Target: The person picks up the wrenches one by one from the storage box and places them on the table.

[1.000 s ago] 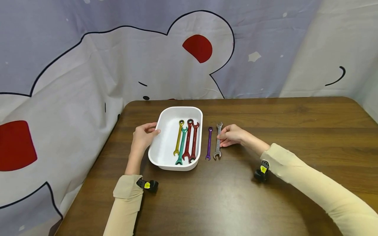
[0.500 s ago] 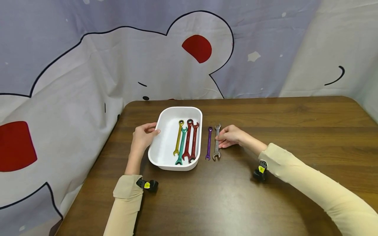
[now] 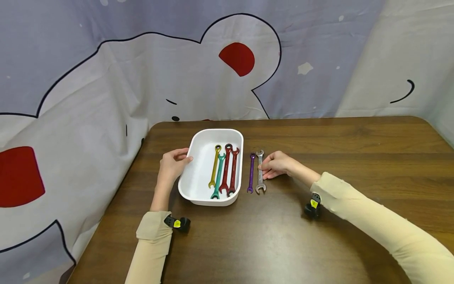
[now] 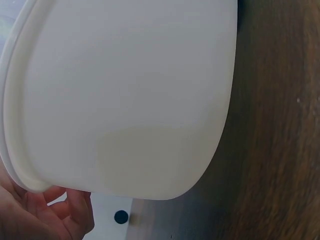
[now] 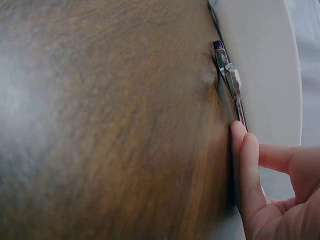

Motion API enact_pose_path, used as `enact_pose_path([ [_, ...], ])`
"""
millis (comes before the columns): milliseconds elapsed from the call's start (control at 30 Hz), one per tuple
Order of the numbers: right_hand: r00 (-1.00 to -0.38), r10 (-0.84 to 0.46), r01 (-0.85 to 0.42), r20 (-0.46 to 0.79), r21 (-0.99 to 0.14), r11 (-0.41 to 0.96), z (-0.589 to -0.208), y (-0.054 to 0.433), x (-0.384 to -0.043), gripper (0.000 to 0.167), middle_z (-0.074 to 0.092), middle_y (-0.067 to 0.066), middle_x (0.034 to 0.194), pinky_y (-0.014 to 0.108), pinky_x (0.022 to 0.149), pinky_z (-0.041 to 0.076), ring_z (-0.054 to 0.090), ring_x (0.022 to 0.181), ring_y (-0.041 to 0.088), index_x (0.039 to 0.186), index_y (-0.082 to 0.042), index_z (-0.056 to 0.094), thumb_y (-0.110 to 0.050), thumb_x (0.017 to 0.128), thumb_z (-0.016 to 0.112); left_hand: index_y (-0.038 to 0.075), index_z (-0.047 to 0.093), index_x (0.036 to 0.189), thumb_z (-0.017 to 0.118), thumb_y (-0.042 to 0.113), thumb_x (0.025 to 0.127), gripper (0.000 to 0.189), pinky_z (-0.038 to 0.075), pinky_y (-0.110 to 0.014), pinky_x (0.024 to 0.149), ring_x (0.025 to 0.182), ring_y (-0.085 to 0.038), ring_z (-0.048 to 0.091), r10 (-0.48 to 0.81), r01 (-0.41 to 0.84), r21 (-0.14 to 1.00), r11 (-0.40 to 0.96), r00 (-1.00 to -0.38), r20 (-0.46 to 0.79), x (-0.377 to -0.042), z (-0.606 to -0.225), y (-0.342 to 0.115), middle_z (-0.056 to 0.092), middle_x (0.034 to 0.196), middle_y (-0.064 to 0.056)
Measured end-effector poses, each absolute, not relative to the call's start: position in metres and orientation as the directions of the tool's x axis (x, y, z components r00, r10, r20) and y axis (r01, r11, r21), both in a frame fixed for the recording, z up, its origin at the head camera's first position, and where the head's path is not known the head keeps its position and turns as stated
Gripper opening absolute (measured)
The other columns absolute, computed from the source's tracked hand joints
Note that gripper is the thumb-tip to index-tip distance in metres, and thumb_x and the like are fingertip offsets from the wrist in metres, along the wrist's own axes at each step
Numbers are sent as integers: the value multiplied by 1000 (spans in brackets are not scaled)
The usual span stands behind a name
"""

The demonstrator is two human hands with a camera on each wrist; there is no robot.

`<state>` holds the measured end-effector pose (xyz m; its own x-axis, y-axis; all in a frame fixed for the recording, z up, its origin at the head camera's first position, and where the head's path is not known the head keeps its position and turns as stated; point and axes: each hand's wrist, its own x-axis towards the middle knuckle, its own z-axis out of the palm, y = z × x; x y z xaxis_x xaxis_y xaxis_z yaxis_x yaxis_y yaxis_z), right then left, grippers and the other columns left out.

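My left hand [image 3: 172, 165] grips the left rim of a white plastic tray [image 3: 193, 185], thumb over the edge and fingers outside. In the left wrist view the tray's outer wall [image 4: 130, 100] hides most else. Inside the tray lie a yellow wrench [image 3: 214, 167], a green wrench [image 3: 218, 175] and two red wrenches [image 3: 226, 169], side by side. My right hand [image 3: 278, 164] pinches a silver wrench [image 3: 260, 179] by the middle of its shaft, at the table. Just left of it, between it and the tray, lies a purple wrench [image 3: 251, 173].
The brown wooden table [image 3: 337, 150] extends to the right and towards me. A patterned curtain [image 3: 142, 79] hangs behind its back edge and along the left. Black cameras [image 3: 182, 224] are strapped to both wrists.
My right hand has shifted the silver wrench slightly left and towards me, nearer the purple wrench. The left hand and the tray have stayed put.
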<state>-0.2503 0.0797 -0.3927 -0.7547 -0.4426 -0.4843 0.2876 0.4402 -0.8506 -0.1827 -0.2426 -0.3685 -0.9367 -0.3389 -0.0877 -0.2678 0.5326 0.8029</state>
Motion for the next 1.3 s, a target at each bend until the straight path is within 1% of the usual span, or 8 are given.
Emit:
enact_pose_path([
  [433, -755, -441, 286, -486, -849, 445, -394, 82, -250, 18, 65, 1, 67, 18, 58, 54, 67, 58, 7, 104, 7, 53, -7, 94, 58, 9, 63, 126, 66, 19, 91, 37, 52, -40, 90, 108, -28, 62, -342, -263, 806, 530, -936, -81, -182, -368, -241, 67, 116, -17],
  [667, -755, -441, 289, -485, -850, 440, -394, 84, -248, 19, 65, 0, 69, 19, 59, 55, 67, 61, 7, 106, 7, 53, -7, 94, 57, 8, 63, 126, 66, 18, 91, 37, 51, -40, 90, 107, -28, 62, -346, -265, 804, 532, -935, -80, -182, -368, -240, 67, 116, -17],
  [1000, -747, -466, 258, -474, -853, 453, -392, 84, -246, 19, 62, 1, 73, 19, 59, 55, 66, 60, 8, 107, 8, 53, -4, 92, 55, 8, 63, 125, 66, 18, 90, 37, 51, -39, 90, 107, -27, 62, -354, -268, 804, 531, -932, -77, -181, -368, -240, 67, 115, -17],
  [1300, -761, -486, 230, -430, -879, 417, -380, 81, -241, 24, 63, 2, 76, 20, 59, 54, 64, 60, 8, 112, 10, 50, -1, 91, 55, 7, 63, 126, 66, 18, 91, 37, 51, -40, 91, 108, -28, 62, -346, -264, 807, 529, -935, -79, -180, -366, -239, 67, 116, -18],
])
